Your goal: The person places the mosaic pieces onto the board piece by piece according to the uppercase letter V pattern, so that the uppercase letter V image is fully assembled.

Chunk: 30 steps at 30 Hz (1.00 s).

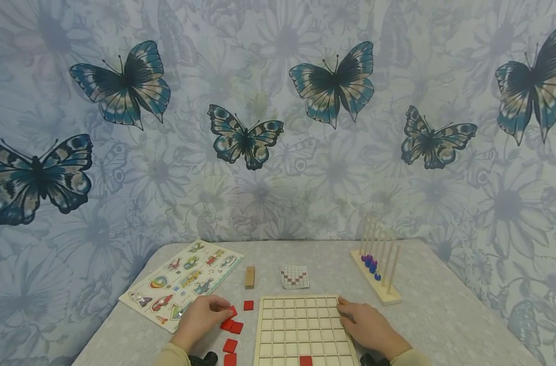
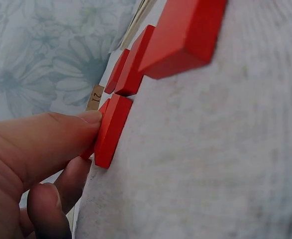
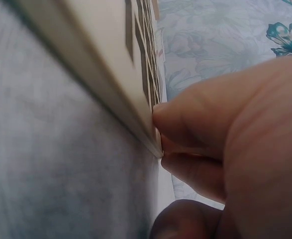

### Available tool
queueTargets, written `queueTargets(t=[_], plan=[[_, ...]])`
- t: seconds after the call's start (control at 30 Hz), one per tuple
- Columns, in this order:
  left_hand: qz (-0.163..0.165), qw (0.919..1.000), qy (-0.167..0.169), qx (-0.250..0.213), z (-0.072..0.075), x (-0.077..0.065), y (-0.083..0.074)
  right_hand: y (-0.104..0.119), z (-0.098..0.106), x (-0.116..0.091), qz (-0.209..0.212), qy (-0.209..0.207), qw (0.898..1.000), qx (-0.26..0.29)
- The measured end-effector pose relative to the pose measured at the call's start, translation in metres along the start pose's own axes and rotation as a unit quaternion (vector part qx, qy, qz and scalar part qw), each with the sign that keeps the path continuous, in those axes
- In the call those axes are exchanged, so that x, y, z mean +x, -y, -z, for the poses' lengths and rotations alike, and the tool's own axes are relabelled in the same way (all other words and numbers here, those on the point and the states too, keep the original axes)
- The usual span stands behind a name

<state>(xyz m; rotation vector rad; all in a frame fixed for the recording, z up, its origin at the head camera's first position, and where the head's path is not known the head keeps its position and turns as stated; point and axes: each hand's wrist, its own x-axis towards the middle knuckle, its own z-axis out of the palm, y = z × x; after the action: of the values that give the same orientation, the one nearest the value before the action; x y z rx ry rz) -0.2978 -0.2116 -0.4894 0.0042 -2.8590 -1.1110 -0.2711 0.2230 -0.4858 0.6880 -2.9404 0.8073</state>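
Note:
My left hand (image 1: pixel 201 318) is left of the wooden grid board (image 1: pixel 298 322), its thumb and forefinger pinching a red square tile (image 1: pixel 233 311). In the left wrist view the thumb lies against that tile, and another red tile (image 2: pixel 115 130) sits right beside it. More red tiles (image 1: pixel 230 345) lie in a loose column along the board's left side. One red tile (image 1: pixel 306 361) sits in a cell near the board's front. At the board's far right corner, my right hand (image 1: pixel 367 324) grips the edge, thumb on top; its other fingers are partly hidden.
A picture puzzle board (image 1: pixel 186 279) lies at the left. Behind the grid board are a small wooden block (image 1: pixel 249 277) and a pattern card (image 1: pixel 295 277) with a printed grid. A wooden peg stand (image 1: pixel 382 284) with blue and purple beads stands at the right, before a butterfly-patterned wall.

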Motion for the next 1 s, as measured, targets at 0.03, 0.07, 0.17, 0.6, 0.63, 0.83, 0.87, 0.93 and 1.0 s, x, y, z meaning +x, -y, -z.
queueTargets(t=[0.03,0.07,0.17,0.6,0.63,0.83,0.87,0.93,1.0], plan=[[0.0,1.0,0.0,0.001,0.0,-0.0001,-0.0004,-0.0002,-0.0002,0.0001,0.001,-0.002,1.0,-0.003],[-0.001,1.0,0.0,0.002,0.0001,-0.0004,-0.0009,-0.0003,-0.0003,0.0002,0.001,-0.004,1.0,-0.004],[-0.003,1.0,0.001,0.003,-0.0003,-0.0003,-0.001,-0.0006,-0.001,0.0003,-0.001,-0.009,1.0,-0.008],[-0.019,0.9997,0.012,-0.013,-0.0007,-0.0005,0.0,0.0,-0.0022,-0.0004,-0.007,-0.011,1.0,-0.007],[-0.019,0.9997,0.012,-0.013,-0.0007,-0.0005,-0.0002,0.0,-0.0022,-0.0004,-0.008,-0.01,1.0,-0.006],[-0.019,0.9996,0.008,-0.018,-0.0009,-0.0014,-0.001,-0.0006,-0.0023,0.0005,-0.008,-0.005,1.0,-0.005],[-0.017,0.9997,0.005,-0.018,-0.0009,-0.0017,-0.0011,-0.0006,-0.0022,0.0005,-0.008,-0.004,1.0,-0.006],[-0.013,0.9998,-0.003,-0.017,-0.0009,-0.0024,-0.0016,-0.001,-0.0024,0.0007,-0.007,-0.004,1.0,-0.004],[-0.007,0.9998,-0.01,-0.016,-0.0008,-0.0031,-0.0023,-0.0011,-0.0024,0.0007,-0.006,-0.004,1.0,-0.006]])
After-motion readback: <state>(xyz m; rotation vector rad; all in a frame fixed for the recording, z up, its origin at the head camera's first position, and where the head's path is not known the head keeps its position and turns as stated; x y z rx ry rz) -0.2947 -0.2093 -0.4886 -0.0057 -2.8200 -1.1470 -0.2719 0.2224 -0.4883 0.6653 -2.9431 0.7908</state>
